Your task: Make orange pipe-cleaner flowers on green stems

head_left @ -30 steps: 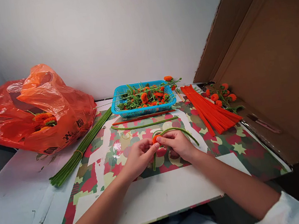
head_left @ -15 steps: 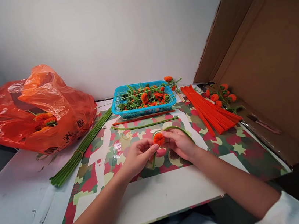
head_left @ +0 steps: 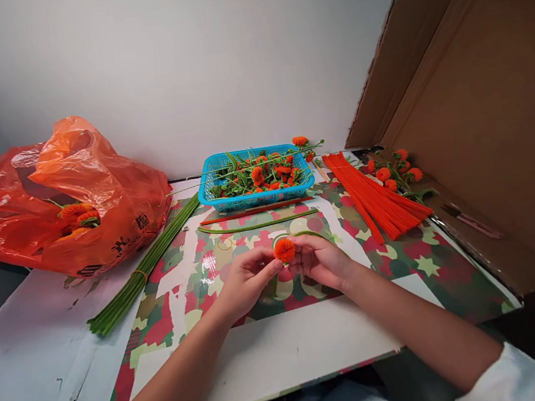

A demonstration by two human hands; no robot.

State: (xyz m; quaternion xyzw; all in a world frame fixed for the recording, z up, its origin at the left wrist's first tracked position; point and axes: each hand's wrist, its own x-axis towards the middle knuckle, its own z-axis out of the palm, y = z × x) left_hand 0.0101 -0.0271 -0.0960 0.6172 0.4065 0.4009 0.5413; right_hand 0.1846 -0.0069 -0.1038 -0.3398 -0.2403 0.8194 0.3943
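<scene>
An orange pipe-cleaner flower (head_left: 284, 250) is held up between my two hands, its round face toward me. The thumb and fingers of my left hand (head_left: 246, 282) pinch it from the left. On the other side my right hand (head_left: 326, 262) has its fingertips closed at the flower's right edge, on a green pipe cleaner (head_left: 312, 233) that shows just above the knuckles. How the green piece joins the flower is hidden behind my fingers. Beyond my hands, one loose green pipe cleaner (head_left: 258, 224) and an orange one (head_left: 256, 211) lie side by side on the patterned board.
A blue basket (head_left: 257, 198) of orange flowers and green stems stands at the back. To its left are a green pipe-cleaner bundle (head_left: 145, 271) and a red plastic bag (head_left: 113, 202). Orange pipe cleaners (head_left: 376, 195), finished flowers (head_left: 395, 169) and a cardboard wall (head_left: 489, 116) are right.
The green pipe cleaner that arched out past my right hand has swung behind it and shows less. My right fingers have shifted slightly at the flower's edge. My left hand stays about where it was.
</scene>
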